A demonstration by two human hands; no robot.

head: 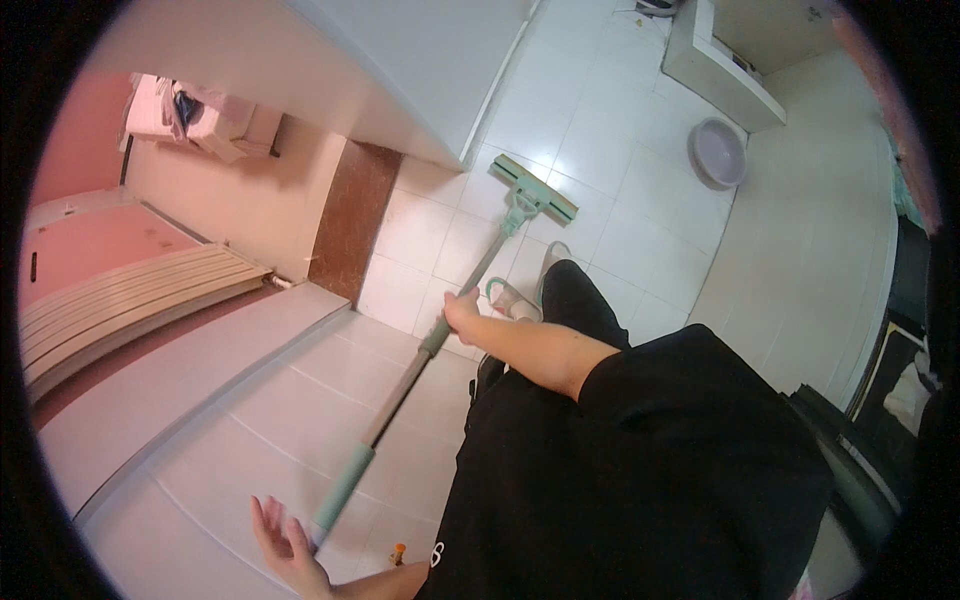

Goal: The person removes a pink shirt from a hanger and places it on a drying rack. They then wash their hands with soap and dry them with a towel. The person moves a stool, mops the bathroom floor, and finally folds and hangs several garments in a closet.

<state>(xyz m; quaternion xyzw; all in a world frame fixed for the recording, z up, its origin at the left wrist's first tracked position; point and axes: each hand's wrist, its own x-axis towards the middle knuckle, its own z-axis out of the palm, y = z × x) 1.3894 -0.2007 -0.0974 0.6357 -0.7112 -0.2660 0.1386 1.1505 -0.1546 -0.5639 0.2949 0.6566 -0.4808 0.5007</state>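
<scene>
A sponge mop with a pale green head (534,189) and a metal pole (396,397) runs diagonally before me. Its head rests on the white floor tiles, near the corner of a white wall or panel. Around the pole, just above a green collar (433,337), my right hand (462,315) is closed. My left hand (289,546) is beside the upper end of the pole, by the green grip (343,486); its fingers are spread and hold nothing. The grip's far end is partly hidden by that hand.
A pale purple basin (718,154) stands on the floor near a white ledge (724,75). A reddish-brown threshold (352,221) lies left of the mop. Farther left is a radiator (150,300). A small orange-topped fitting (399,553) sits near my left forearm. My slippered feet (514,300) are near the mop head.
</scene>
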